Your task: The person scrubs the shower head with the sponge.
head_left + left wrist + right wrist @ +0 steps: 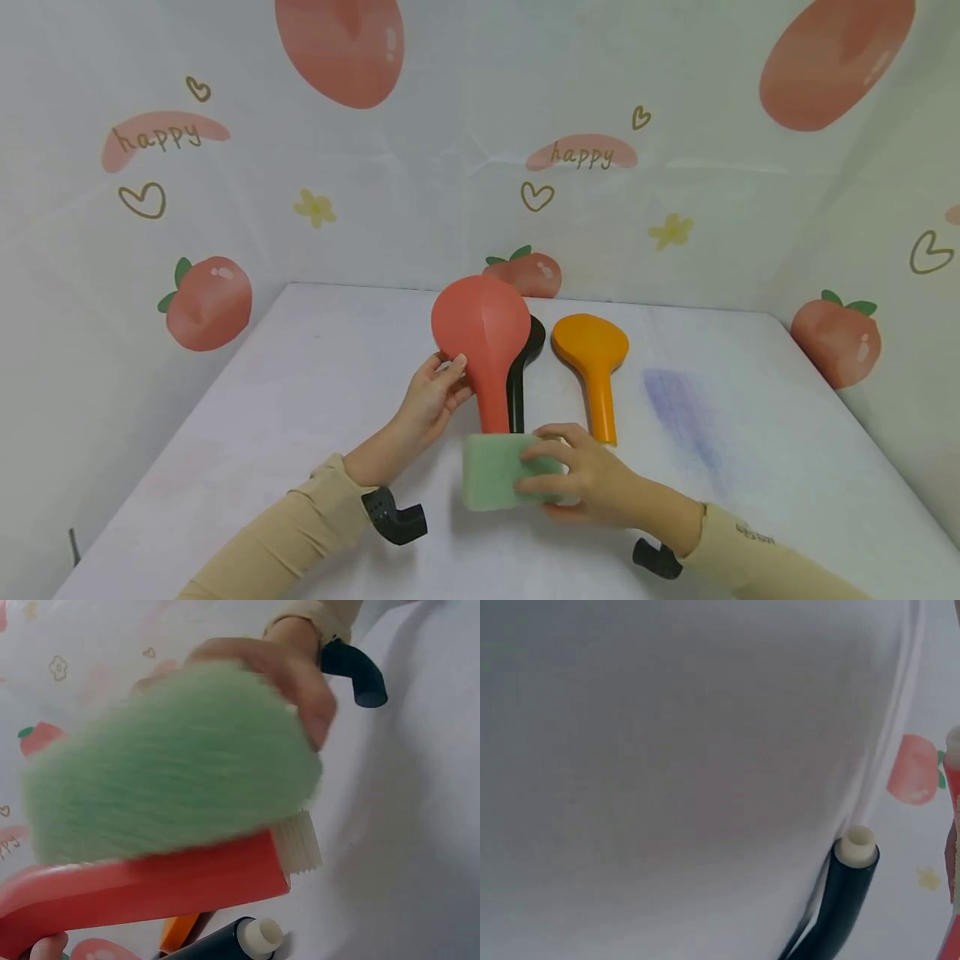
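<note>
**A green sponge at a red shower head**

The red shower head is gripped by the left hand above the middle of the worktop; the green sponge, at the handle, is grasped by the right hand; nearer the far edge are laid a black shower head and an orange shower head.

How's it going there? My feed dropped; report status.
Left grip on red shower head. Right grip on green sponge. Sponge partly hides red handle, head view.
</note>
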Available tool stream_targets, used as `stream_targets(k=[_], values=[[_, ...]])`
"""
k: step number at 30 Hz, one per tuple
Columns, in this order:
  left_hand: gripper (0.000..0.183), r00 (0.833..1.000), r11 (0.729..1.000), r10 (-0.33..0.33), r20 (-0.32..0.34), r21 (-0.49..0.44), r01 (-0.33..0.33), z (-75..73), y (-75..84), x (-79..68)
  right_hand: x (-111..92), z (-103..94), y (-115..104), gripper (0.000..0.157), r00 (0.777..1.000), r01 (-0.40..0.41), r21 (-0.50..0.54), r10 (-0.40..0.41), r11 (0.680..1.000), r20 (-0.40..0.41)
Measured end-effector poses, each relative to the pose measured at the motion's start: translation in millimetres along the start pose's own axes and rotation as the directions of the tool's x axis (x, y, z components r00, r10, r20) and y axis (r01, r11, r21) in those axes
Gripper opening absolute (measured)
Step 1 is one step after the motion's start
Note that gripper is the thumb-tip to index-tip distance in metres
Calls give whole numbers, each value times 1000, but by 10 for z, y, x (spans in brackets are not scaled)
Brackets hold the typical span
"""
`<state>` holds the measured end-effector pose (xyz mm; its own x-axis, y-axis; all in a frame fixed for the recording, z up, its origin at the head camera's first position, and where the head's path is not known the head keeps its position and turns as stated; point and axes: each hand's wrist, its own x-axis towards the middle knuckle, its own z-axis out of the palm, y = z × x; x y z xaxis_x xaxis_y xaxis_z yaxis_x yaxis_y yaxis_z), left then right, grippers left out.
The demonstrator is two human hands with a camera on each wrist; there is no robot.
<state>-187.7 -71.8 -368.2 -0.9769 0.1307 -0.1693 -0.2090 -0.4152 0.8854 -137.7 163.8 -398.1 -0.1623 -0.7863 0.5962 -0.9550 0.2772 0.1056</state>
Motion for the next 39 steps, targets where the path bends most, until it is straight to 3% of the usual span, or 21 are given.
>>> stream_targets(k=[2, 4, 6, 9, 12, 16, 20, 23, 25, 28, 31, 35, 39], values=[[32, 1000, 1000, 2, -8, -9, -3, -2, -3, 1, 2, -6, -4, 32, 999, 33, -20, -33, 999, 7], [27, 1000, 1000, 6, -10, -20, -6, 1, -5, -2, 23, -16, 15, 24, 999, 36, -34, -36, 999, -15], [24, 1000, 1000, 12, -4, -23, -12, 3, -9, -9, 59, -32, 48, 20, 999, 4, -56, -7, 998, -46], [23, 1000, 1000, 14, 8, -27, -14, 15, -13, -18, 122, -60, 100, 25, 994, -69, -79, 62, 994, -88], [22, 1000, 1000, 10, 5, -16, -10, 25, -15, -21, 164, -76, 123, 26, 991, -102, -92, 93, 991, -91], [19, 1000, 1000, 18, -8, -21, -18, 22, -16, -7, 164, -72, 74, 23, 999, -39, -91, 36, 995, -39], [16, 999, 998, 32, -34, -44, -33, 2, -7, 16, 121, -46, -18, 27, 997, 75, -63, -74, 995, 19], [21, 999, 999, 25, -43, -44, -27, -13, 8, 19, 95, -32, -47, 22, 990, 137, -54, -137, 989, 21], [27, 999, 999, 16, -37, -37, -18, -19, 21, 16, 82, -35, -31, 24, 991, 134, -60, -134, 989, 7], [31, 1000, 999, 4, -11, -35, -5, -19, 38, 7, 73, -57, 53, 24, 997, 65, -67, -67, 996, -29], [28, 999, 999, -20, 26, -44, 21, -14, 39, -1, 67, -82, 165, 22, 996, -62, -56, 58, 997, -74], [24, 994, 997, -61, 86, -48, 65, 4, 20, -20, 75, -84, 279, 24, 963, -217, -1, 214, 976, -161], [27, 991, 996, -68, 118, -43, 73, 15, 1, -34, 58, -48, 274, 24, 946, -251, 90, 264, 964, -187]])
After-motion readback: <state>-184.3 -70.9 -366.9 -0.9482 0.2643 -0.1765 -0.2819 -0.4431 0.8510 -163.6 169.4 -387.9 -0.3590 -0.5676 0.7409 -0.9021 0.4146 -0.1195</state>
